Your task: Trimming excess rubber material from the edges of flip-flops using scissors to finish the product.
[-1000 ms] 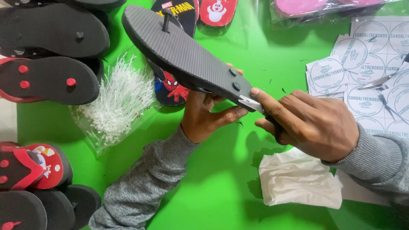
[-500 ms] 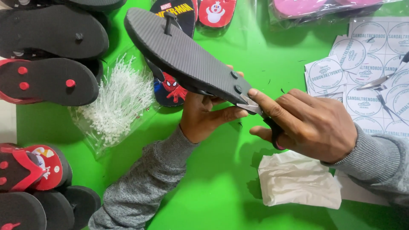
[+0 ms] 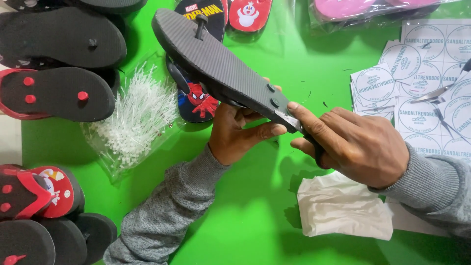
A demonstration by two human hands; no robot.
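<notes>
Head view of a green surface (image 3: 255,225) with a dark grey flip-flop sandal (image 3: 216,64) held sole-up above it, used here as the landmark. The left hand (image 3: 238,135) reaches up from below the sandal's heel end and is closed on that end, thumb pointing toward the right, fingers hidden beneath the sole. The right hand (image 3: 355,145), at the lower right of the heel, is closed around a small cutting tool (image 3: 294,122) whose pale metal blade touches the heel edge; the extended index finger lies along the tool, and its dark handle is mostly hidden in the fist. Both forearms wear grey knit sleeves. The sandal slants from its toe end at upper left to its heel at lower right, clear of the surface; a strap plug stands out near the toe and two more show near the heel. Directly under the sandal lies a dark sandal with a red cartoon print (image 3: 198,100). To the left of the sandal rests a clear bag of white plastic fasteners (image 3: 135,122), and farther left are stacked black sandals with red plugs (image 3: 54,93). To the right of the sandal lie sheets of round white stickers (image 3: 417,73), with scissors (image 3: 439,91) on them. Below the heel, beside the right hand, lies a crumpled white cloth (image 3: 343,206).
</notes>
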